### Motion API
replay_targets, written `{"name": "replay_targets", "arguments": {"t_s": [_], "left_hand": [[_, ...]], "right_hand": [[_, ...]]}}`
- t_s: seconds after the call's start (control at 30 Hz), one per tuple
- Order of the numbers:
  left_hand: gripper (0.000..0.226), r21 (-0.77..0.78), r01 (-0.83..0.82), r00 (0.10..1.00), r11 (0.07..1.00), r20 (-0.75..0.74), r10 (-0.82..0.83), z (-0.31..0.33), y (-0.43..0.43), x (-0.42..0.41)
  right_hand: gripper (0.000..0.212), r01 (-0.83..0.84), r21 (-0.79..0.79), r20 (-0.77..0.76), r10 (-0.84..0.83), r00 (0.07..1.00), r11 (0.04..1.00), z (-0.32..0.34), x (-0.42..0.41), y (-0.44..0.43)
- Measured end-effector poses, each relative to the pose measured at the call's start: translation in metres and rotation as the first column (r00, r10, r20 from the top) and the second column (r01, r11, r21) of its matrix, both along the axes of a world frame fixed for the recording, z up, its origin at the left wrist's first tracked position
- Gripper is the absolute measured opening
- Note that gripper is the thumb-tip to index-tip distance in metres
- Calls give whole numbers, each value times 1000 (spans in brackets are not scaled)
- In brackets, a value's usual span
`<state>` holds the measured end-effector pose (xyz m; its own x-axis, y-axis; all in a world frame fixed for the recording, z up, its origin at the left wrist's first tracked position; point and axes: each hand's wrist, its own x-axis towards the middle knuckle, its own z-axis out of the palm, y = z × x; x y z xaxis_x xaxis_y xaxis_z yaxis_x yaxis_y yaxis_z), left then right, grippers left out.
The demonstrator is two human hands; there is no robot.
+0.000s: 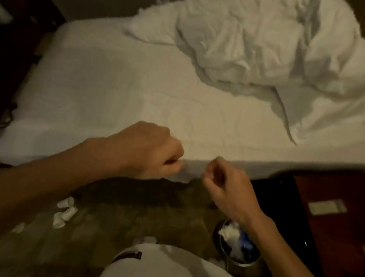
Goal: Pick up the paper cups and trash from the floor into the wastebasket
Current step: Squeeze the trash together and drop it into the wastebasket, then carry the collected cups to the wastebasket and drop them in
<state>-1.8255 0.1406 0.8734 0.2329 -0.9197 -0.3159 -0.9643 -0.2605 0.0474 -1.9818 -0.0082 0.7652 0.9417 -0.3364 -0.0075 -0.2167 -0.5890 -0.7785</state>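
Observation:
Several white paper cups (64, 212) lie tipped over on the dark patterned floor at lower left, with smaller white scraps (18, 227) nearby. A round wastebasket (234, 262) stands at lower right, holding white crumpled paper and something blue. My left hand (148, 151) hangs in a fist in front of the mattress edge and holds nothing I can see. My right hand (224, 183) has curled fingers above the wastebasket; no object shows in it. Both hands are well above the cups.
A white mattress (112, 94) fills the middle, with a crumpled duvet (262, 39) at its far right. A reddish wooden nightstand (343, 210) with a white card stands at right. Dark furniture sits at far left. More white scraps (146, 239) lie by my knee.

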Motion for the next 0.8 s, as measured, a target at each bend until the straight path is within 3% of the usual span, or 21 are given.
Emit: {"name": "replay_targets", "arguments": {"t_s": [0.17,0.3,0.4,0.53,0.8], "left_hand": [[29,-106,-249,967,963,25,252,10,147,19],[33,-206,-517,855,831,-73,514,-8,272,38],[37,-270,-679,721,683,-69,690,-28,367,50],[39,-257,-859,492,443,-173,853,-54,476,53],[36,-152,-988,70,-2,-468,881,-136,607,51]], "right_hand": [[15,-338,-131,-27,338,941,932,30,66,94],[29,-522,-191,-103,511,853,831,27,125,197],[16,-634,-192,-153,616,773,749,19,170,284],[15,-766,-162,-222,734,642,622,14,220,391],[10,-907,-83,-419,812,407,412,-20,299,528]]}}
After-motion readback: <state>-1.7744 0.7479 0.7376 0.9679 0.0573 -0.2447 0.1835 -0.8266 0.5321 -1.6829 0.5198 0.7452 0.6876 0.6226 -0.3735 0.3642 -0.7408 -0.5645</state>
